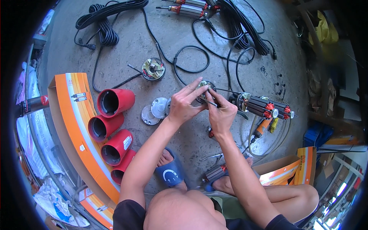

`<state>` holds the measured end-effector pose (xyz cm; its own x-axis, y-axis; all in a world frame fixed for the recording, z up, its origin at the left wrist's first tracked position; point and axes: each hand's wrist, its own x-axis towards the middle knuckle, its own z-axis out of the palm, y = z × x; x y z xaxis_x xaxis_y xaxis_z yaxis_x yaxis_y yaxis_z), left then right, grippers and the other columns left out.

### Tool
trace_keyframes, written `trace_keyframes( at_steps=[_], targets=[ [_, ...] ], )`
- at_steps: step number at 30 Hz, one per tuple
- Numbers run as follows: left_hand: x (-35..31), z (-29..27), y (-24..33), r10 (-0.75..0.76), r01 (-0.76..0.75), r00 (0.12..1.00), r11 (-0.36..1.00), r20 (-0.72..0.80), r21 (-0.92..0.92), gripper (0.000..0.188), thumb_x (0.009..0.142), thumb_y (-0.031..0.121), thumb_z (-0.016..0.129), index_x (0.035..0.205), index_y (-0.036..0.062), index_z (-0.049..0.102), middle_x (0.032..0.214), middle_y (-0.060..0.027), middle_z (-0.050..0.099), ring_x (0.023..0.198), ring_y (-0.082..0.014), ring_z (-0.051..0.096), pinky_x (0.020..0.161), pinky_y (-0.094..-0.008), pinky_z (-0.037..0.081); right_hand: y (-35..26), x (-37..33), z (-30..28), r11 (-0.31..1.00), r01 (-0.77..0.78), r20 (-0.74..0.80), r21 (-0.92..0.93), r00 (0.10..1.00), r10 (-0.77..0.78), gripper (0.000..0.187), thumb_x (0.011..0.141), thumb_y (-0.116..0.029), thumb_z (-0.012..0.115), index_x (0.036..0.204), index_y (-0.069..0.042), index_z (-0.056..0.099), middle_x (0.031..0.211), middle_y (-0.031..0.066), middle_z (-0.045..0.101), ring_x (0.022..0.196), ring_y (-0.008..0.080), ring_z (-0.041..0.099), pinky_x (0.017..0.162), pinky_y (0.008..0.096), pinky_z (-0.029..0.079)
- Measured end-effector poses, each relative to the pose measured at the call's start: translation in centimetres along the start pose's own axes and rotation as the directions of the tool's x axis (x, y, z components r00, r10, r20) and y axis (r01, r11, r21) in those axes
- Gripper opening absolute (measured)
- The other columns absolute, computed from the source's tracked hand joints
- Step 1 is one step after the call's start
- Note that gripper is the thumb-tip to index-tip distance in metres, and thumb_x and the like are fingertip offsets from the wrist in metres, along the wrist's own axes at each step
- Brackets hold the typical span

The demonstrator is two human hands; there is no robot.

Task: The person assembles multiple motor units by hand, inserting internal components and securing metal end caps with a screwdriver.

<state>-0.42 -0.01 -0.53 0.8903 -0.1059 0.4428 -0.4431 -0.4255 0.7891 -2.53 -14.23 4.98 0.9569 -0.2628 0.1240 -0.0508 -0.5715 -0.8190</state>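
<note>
Round metal part (209, 83) at the fingertips of both hands

It sits at twelve o'clock from the fingertips, partly covered. The left hand (183, 105) stretches two slightly parted fingers over its nine-o'clock side; the right hand (223, 112) pinches nearly closed, its exact hold unclear. Silver discs (158, 107) lie at eight, red cylinders (124, 101) near nine, armatures (257, 106) near four.

Wide fisheye view, head-height, downward
</note>
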Motion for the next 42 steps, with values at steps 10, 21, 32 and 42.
trace_keyframes(
  at_steps=[10, 21, 32, 42],
  targets=[
    [0.0, 0.1, 0.0, 0.003, -0.003, 1.000, 1.000, -0.010, 0.024, 0.060, 0.068, 0.015, 0.092, 0.126, 0.0114, 0.076, 0.141, -0.0184, 0.068, 0.117, -0.0361, 0.073, 0.095, -0.0417, 0.062, -2.0, 1.9, -1.2, 0.867, 0.210, 0.196, -0.452, 0.971, -0.133, 0.020, 0.088, -0.033, 0.077, 0.097, -0.016, 0.081, 0.078, 0.0134, 0.074, 0.069, 0.0355, 0.073, 0.059, 0.0434, 0.055],
    [0.5, 0.1, 0.1, 0.024, -0.024, 1.000, 0.999, 0.002, 0.043, 0.054, 0.070, 0.012, 0.090, 0.122, 0.0081, 0.078, 0.137, -0.0197, 0.070, 0.111, -0.0360, 0.075, 0.091, -0.0404, 0.062, -1.7, 2.2, -1.7, 0.872, 0.211, 0.254, -0.441, 0.962, -0.104, 0.023, 0.086, -0.031, 0.079, 0.104, -0.017, 0.082, 0.077, 0.0113, 0.074, 0.067, 0.0324, 0.073, 0.059, 0.0413, 0.055],
    [0.7, 0.0, 0.3, 0.028, -0.030, 0.999, 0.999, 0.032, 0.033, 0.056, 0.069, 0.006, 0.088, 0.124, 0.0058, 0.076, 0.140, -0.0212, 0.068, 0.115, -0.0369, 0.074, 0.094, -0.0406, 0.062, -0.8, 2.8, -2.6, 0.861, 0.317, 0.356, -0.398, 0.918, -0.173, 0.021, 0.085, -0.029, 0.079, 0.101, -0.016, 0.080, 0.080, 0.0068, 0.073, 0.070, 0.0315, 0.072, 0.059, 0.0420, 0.055],
    [1.9, -2.5, 0.9, -0.026, 0.021, 0.966, 1.000, 0.257, 0.022, 0.069, 0.066, 0.018, 0.097, 0.131, 0.0076, 0.074, 0.146, -0.0254, 0.062, 0.125, -0.0394, 0.069, 0.101, -0.0440, 0.059, 2.5, 5.8, -5.9, 0.825, 0.560, 0.601, -0.076, 0.686, -0.410, 0.036, 0.087, -0.022, 0.080, 0.123, -0.019, 0.076, 0.085, 0.0059, 0.067, 0.072, 0.0295, 0.068, 0.061, 0.0423, 0.053]
  ],
)
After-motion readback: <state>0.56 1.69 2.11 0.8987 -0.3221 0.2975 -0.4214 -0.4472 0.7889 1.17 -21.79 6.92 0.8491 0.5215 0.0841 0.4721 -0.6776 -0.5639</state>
